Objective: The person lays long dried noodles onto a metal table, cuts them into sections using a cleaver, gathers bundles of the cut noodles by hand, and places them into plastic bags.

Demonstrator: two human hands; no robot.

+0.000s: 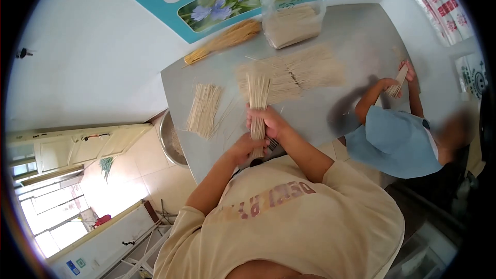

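An upright bundle of thin, pale sticks [258,90] is held in front of my chest. My right hand [267,120] wraps round its middle, fingers closed. Lower down, my left hand [248,148] is closed round the bundle's bottom end. A small dark striped object [273,144] shows beside the lower end; what it is I cannot make out. Left of my hands lies a flat pile of sticks [204,109], with a few loose ones beside it. Beyond the bundle, a wide layer of similar sticks [315,67] is spread on the metal table [186,75].
A clear bag of sticks [294,26] and a yellowish bundle [222,41] lie at the table's far side. At the right, a co-worker in a blue hat [390,137] holds a small stick bundle [398,82]. A metal basin [170,139] stands by the left edge.
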